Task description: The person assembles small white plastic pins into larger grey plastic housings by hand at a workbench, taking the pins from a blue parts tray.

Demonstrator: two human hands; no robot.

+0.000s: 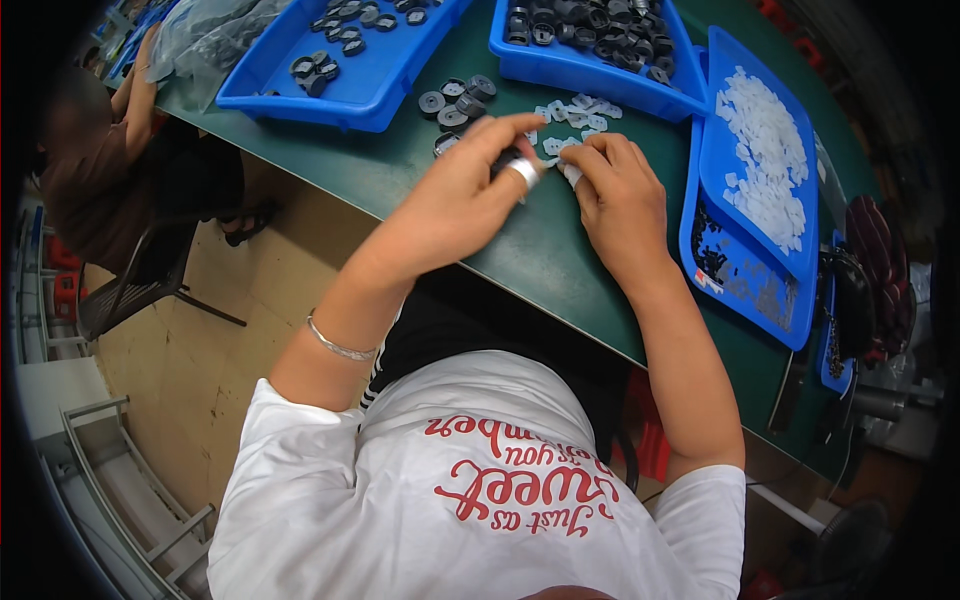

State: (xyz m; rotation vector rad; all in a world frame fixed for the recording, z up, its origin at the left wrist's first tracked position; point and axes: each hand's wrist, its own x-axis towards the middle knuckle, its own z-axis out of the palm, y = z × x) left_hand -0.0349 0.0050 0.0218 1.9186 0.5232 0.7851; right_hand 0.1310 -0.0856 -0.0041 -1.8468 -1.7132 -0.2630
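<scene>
My left hand is closed round a dark round plastic part, mostly hidden by the fingers. White tape wraps its thumb. Close by on the right, my right hand has its fingers bent and pinched together near a small white plastic piece; whether it grips one is hard to see. Just beyond the fingertips lie several loose white plastic pieces on the green table. Several round black and grey parts sit together past my left hand.
A blue tray with a few black parts stands far left; another blue tray heaped with them is beyond. At right, a blue tray of white pieces rests over a lower blue tray holding tiny dark bits. Another person sits left.
</scene>
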